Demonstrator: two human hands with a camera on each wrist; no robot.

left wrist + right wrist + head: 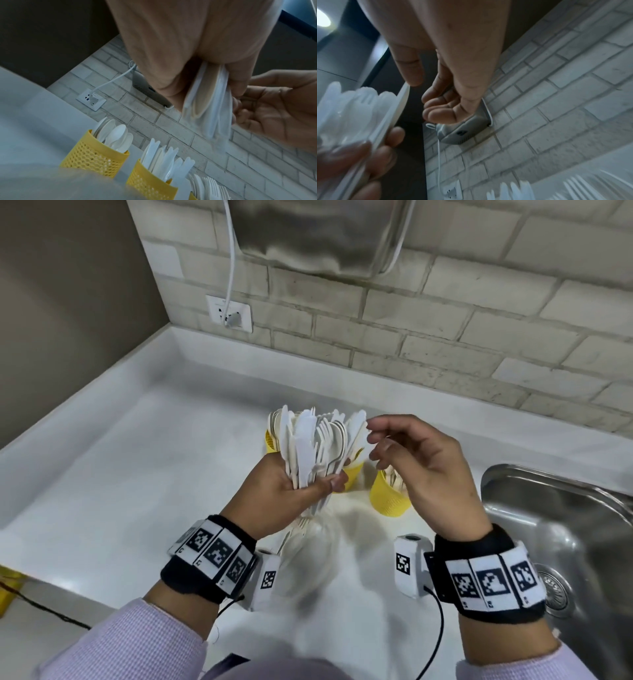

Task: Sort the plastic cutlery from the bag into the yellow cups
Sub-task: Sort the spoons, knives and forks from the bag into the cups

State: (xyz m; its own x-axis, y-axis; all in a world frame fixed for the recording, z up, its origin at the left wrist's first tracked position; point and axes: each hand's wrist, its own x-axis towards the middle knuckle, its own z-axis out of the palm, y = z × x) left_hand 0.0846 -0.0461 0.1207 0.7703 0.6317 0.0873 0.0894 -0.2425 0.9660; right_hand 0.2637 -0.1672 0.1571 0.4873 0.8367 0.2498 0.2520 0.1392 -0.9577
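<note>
We clamp a fanned bundle of cutlery (pixel 310 446) in our left hand (pixel 284 498), handles down, so each type can be read. Our right hand (pixel 424 470) hovers beside the tips, fingers loosely curled, holding nothing. The yellow cups (pixel 93 155) stand just beyond on the counter (pixel 137 457), already part-filled for sorting.

On the countertop (pixel 102 474), three cups stand in a row near its back edge: spoon cup (pixel 92 157) leftmost, knife cup (pixel 147 181) beside it, fork cup (pixel 388 498) rightmost, next to the sink (pixel 565 525) at the countertop's right edge.
</note>
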